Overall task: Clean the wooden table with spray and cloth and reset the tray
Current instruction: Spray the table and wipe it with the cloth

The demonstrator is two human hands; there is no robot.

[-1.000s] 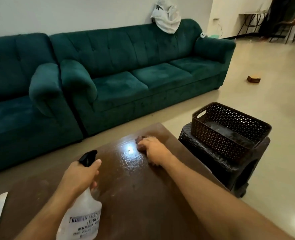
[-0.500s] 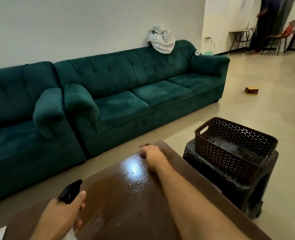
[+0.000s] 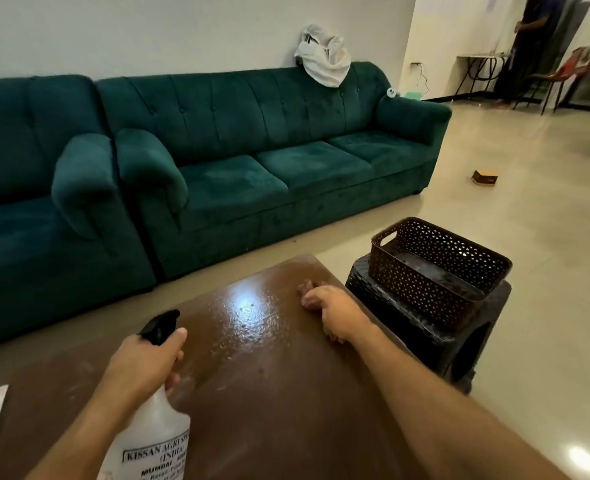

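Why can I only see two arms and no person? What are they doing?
The camera sits on the person's head and looks down, so you see only their own arms. The left hand holds a spray bottle over a brown table. The right hand presses a small cloth onto the table, near its far edge. The shiny patch is wet spray. Beside the table, a brown basket sits on a dark stool. Behind them stands a green sofa.
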